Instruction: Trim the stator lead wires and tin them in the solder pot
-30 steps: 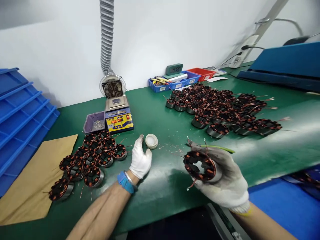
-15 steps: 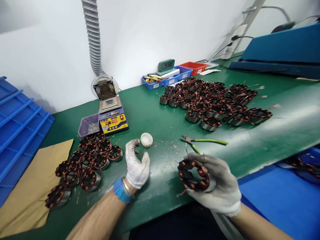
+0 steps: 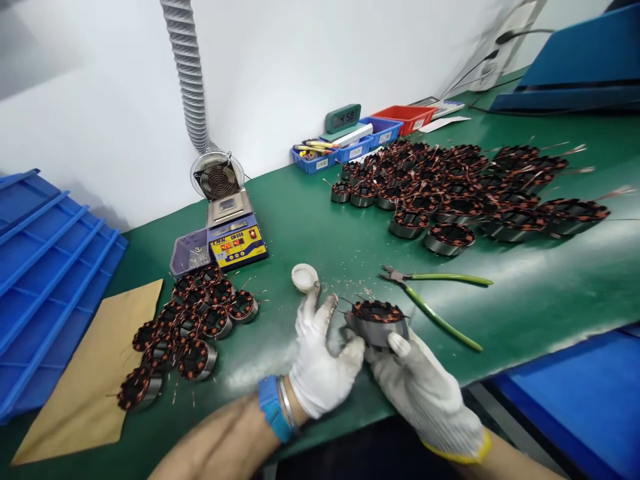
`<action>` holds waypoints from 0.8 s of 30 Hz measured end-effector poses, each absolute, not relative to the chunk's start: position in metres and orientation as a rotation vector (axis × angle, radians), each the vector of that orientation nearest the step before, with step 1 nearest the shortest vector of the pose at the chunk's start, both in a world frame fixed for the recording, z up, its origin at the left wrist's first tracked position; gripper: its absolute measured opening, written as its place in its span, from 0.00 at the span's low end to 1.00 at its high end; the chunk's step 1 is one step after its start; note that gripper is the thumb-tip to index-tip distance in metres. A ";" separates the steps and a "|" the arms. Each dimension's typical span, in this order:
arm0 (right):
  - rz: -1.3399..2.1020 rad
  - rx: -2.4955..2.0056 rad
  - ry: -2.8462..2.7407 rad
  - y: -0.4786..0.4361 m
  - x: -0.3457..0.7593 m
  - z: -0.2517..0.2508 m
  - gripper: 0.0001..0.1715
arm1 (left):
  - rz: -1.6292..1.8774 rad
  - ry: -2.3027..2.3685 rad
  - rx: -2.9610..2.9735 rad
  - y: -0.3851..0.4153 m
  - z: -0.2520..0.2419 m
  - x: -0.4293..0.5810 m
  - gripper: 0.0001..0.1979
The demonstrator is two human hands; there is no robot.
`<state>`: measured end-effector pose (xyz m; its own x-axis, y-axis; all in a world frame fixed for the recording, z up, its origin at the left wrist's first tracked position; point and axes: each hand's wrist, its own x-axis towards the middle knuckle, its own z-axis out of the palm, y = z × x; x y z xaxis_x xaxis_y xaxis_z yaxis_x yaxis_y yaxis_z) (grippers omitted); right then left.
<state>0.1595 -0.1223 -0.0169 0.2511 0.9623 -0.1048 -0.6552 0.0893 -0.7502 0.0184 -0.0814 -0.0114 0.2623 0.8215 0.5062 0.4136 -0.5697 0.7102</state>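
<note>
My right hand [image 3: 425, 390], in a white glove with a yellow cuff, grips a motor stator [image 3: 380, 328] with copper windings, its wound face turned upward and thin lead wires sticking out. Beside it, my gloved left hand [image 3: 323, 363] has its fingers apart and curved, the thumb close to the stator's left side; whether it touches cannot be made out. A small white round dish [image 3: 304, 277] sits just beyond the left fingertips. Green-handled side cutters [image 3: 443, 319] lie with handles spread to the right of the held stator.
More stators [image 3: 187, 327] stand grouped at left, and a larger group [image 3: 450, 238] at right. Behind are a yellow-fronted solder pot [image 3: 239, 247], a purple tray [image 3: 177, 253] and an extraction hose [image 3: 187, 73]. Small bins [image 3: 320, 164] and a clock [image 3: 343, 119] stand along the wall.
The stator in my right hand has been turned from facing me to lying wound face up. My left hand has moved right, close to it. The view has shifted slightly.
</note>
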 end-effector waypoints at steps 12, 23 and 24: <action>1.349 -0.806 -0.386 -0.114 0.157 -0.015 0.23 | 1.168 1.138 2.113 -0.079 -0.014 0.019 0.33; 1.398 -0.753 -0.407 -0.113 0.158 -0.015 0.23 | 1.144 1.173 2.115 -0.080 -0.015 0.019 0.32; 1.397 -0.744 -0.418 -0.113 0.158 -0.015 0.22 | 1.150 1.163 2.120 -0.080 -0.015 0.019 0.32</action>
<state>0.1584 -0.1127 -0.0153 0.1543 0.9752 -0.1589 -0.7278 0.0034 -0.6858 0.0192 -0.0801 -0.0150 0.2930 0.8435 0.4502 0.4594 -0.5371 0.7074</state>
